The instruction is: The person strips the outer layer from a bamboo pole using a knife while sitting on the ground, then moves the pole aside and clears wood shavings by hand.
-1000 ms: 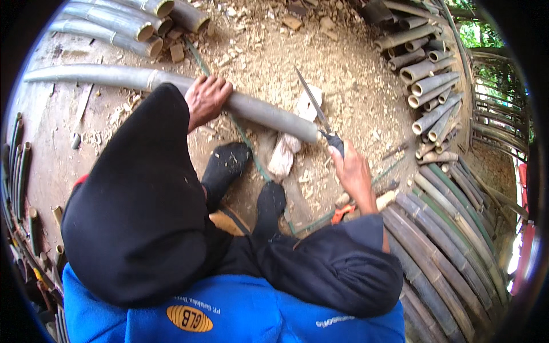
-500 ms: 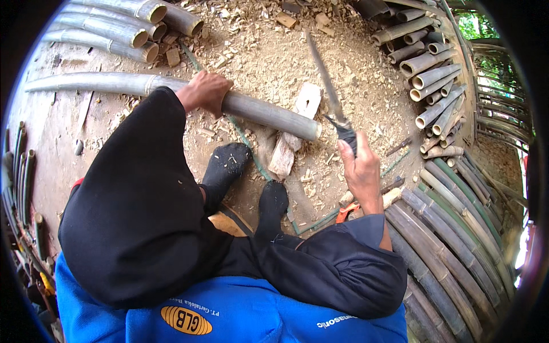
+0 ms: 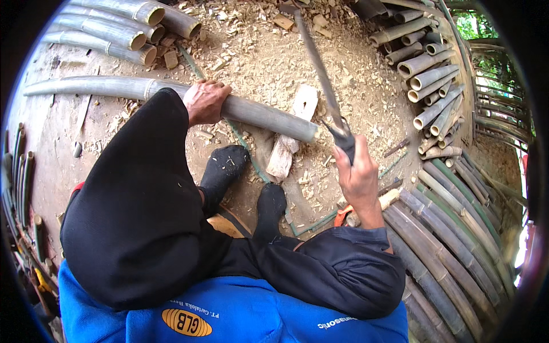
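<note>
A long grey bamboo pole (image 3: 269, 117) slants across the floor, its cut end to the right. My left hand (image 3: 207, 102) is closed around it, a little left of its middle. Under the pole's right end lies a wooden block (image 3: 304, 103) with a small hole in it. My right hand (image 3: 359, 170) grips the black-wrapped handle of a machete (image 3: 318, 63), just right of the cut end. Its long dark blade points away from me, apart from the pole as far as I can tell.
Wood chips (image 3: 246, 46) cover the floor. Stacked bamboo poles (image 3: 106, 31) lie at the far left, cut bamboo tubes (image 3: 429, 83) at the far right. More long poles (image 3: 446, 246) lie near right. My socked feet (image 3: 227, 166) stand close to the block.
The machete's tip has moved farther away and slightly left, while my right hand has dropped slightly nearer. My left hand has turned a little on the pole, which stays almost in place.
</note>
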`<move>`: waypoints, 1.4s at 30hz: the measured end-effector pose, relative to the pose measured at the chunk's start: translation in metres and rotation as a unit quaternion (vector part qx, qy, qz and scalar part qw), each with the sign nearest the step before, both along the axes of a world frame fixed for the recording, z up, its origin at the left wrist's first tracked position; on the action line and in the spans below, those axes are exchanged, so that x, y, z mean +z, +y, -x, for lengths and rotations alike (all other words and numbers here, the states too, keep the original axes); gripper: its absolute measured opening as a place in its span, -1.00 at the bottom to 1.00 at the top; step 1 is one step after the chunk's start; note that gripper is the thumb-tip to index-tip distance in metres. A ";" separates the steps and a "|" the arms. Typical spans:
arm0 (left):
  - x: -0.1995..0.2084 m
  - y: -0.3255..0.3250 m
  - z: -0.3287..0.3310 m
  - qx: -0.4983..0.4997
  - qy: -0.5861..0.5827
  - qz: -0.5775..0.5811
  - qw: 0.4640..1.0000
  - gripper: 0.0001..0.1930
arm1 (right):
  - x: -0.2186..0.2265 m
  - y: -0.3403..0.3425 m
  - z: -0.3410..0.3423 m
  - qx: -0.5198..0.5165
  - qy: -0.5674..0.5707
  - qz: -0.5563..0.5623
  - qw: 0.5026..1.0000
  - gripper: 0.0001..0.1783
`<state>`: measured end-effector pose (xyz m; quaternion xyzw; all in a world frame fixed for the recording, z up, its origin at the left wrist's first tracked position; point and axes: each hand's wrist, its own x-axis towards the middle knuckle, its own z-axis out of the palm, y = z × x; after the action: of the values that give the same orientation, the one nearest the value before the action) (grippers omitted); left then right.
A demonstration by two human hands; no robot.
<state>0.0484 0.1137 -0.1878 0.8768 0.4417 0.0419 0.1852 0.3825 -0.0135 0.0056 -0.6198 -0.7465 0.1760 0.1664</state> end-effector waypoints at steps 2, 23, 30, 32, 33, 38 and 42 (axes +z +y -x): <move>0.017 0.007 -0.003 -0.018 -0.010 -0.009 1.000 -0.69 | -0.023 -0.012 -0.018 0.018 -0.023 -0.062 0.998 -0.70; -0.011 -0.019 0.018 0.009 -0.013 -0.124 0.992 -0.66 | -0.031 0.006 -0.006 -0.037 -0.208 0.168 0.963 -0.61; 0.005 0.001 0.004 0.000 -0.038 -0.200 0.979 -0.66 | -0.073 -0.009 -0.048 -0.066 -0.247 0.172 0.951 -0.65; 0.006 -0.016 -0.002 0.017 -0.017 -0.192 0.981 -0.59 | -0.064 -0.023 -0.074 -0.061 -0.228 0.171 0.956 -0.64; 0.015 -0.017 -0.012 0.012 -0.013 -0.120 0.993 -0.51 | -0.048 -0.024 -0.073 -0.060 -0.213 0.172 0.960 -0.63; 0.041 0.009 -0.029 -0.054 0.062 0.041 0.996 -0.45 | 0.020 -0.003 -0.029 -0.084 -0.022 0.097 0.991 -0.61; 0.010 0.021 -0.020 -0.029 0.034 0.064 0.997 -0.57 | -0.021 -0.012 -0.030 -0.001 -0.043 -0.053 0.998 -0.62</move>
<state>0.0687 0.1347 -0.1774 0.8765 0.4238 -0.0217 0.2274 0.4120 -0.0257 -0.0155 -0.6180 -0.7603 0.1097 0.1670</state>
